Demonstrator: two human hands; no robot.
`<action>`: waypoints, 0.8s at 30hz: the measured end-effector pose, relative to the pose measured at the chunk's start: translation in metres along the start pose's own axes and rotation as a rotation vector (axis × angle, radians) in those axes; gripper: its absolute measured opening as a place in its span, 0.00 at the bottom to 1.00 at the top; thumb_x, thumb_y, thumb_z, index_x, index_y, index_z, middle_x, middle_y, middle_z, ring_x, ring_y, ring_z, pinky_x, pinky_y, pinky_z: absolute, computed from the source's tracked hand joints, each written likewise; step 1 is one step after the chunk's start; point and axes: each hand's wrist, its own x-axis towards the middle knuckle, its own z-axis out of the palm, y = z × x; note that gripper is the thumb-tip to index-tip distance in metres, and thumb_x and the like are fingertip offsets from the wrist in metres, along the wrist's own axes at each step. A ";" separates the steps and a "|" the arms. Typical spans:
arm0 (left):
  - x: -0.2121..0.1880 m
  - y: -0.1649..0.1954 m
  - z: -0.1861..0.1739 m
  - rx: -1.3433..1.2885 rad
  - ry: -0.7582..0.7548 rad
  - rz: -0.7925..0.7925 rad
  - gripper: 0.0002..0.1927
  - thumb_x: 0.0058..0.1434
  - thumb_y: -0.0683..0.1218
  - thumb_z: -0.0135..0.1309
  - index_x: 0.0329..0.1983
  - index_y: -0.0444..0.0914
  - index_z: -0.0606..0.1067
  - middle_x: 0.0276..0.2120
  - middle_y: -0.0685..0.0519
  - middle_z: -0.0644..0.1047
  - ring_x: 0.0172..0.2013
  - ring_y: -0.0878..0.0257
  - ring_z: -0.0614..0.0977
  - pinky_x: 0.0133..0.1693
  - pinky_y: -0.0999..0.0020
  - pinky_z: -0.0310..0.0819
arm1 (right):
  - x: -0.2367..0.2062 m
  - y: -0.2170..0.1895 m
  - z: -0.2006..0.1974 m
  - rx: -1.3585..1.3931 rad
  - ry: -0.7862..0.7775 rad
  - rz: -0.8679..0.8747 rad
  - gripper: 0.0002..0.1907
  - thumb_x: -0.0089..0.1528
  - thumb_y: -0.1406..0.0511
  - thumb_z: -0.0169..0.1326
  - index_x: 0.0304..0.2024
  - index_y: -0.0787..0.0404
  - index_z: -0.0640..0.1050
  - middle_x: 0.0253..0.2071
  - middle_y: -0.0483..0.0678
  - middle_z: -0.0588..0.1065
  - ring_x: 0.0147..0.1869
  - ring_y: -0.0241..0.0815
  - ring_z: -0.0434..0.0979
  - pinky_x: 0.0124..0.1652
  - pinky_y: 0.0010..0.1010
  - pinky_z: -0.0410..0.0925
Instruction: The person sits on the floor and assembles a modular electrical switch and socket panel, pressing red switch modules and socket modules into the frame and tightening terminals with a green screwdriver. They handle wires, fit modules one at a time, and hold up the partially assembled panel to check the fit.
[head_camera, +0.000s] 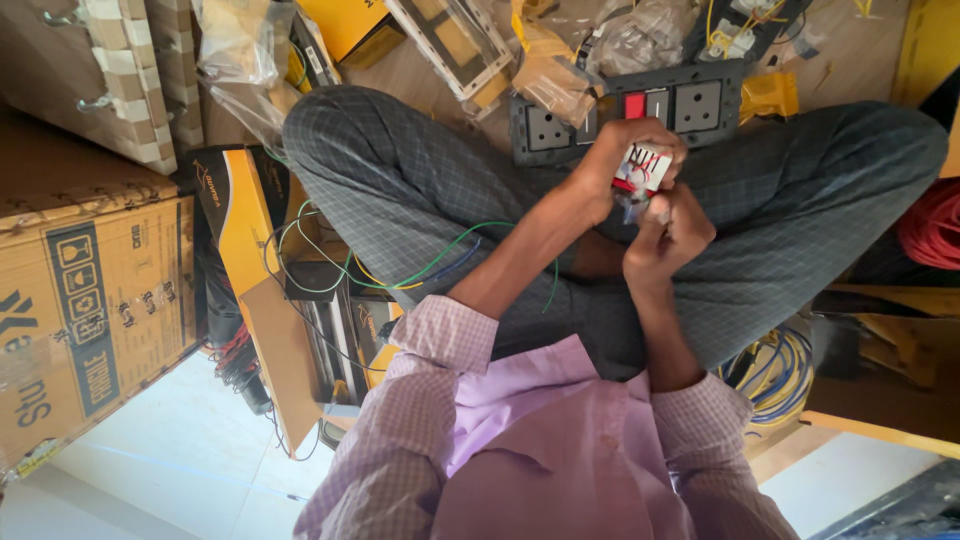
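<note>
I sit cross-legged in grey checked trousers. My left hand (625, 150) is closed around a small white switch module (643, 168) with red wires on its back, held above my lap. Just below it, my right hand (668, 235) is clenched, its fingertips pressed against the module's lower edge; whatever it pinches there is too small to make out. A dark grey switch plate (690, 105) with two sockets and a red rocker switch lies on the floor just beyond my hands. A green wire (440, 255) trails over my left thigh.
Cardboard boxes (90, 290) stand at the left, an open orange and black carton (250, 215) beside them. Plastic bags of parts (640, 35) lie at the top. A coil of yellow and blue wire (780, 370) sits at lower right, a red coil (930, 225) at the right edge.
</note>
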 end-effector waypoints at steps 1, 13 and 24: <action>0.000 0.000 0.000 0.049 0.030 -0.018 0.13 0.61 0.47 0.52 0.29 0.31 0.76 0.24 0.48 0.77 0.24 0.60 0.78 0.31 0.65 0.72 | 0.002 -0.001 -0.001 -0.040 -0.004 -0.035 0.16 0.74 0.63 0.47 0.35 0.70 0.73 0.29 0.54 0.68 0.30 0.48 0.69 0.32 0.40 0.58; -0.040 0.004 0.035 0.859 0.157 1.085 0.16 0.68 0.49 0.41 0.31 0.37 0.75 0.30 0.53 0.77 0.29 0.67 0.77 0.35 0.70 0.69 | -0.002 0.014 -0.012 0.229 0.055 0.161 0.16 0.74 0.66 0.50 0.33 0.69 0.70 0.29 0.51 0.68 0.27 0.42 0.62 0.28 0.34 0.54; -0.022 -0.014 0.031 0.384 -0.113 0.667 0.12 0.68 0.45 0.47 0.33 0.31 0.74 0.31 0.52 0.75 0.34 0.67 0.75 0.39 0.72 0.68 | 0.005 0.017 -0.053 1.022 -0.027 1.139 0.06 0.59 0.64 0.48 0.30 0.58 0.67 0.25 0.43 0.61 0.22 0.34 0.51 0.25 0.27 0.49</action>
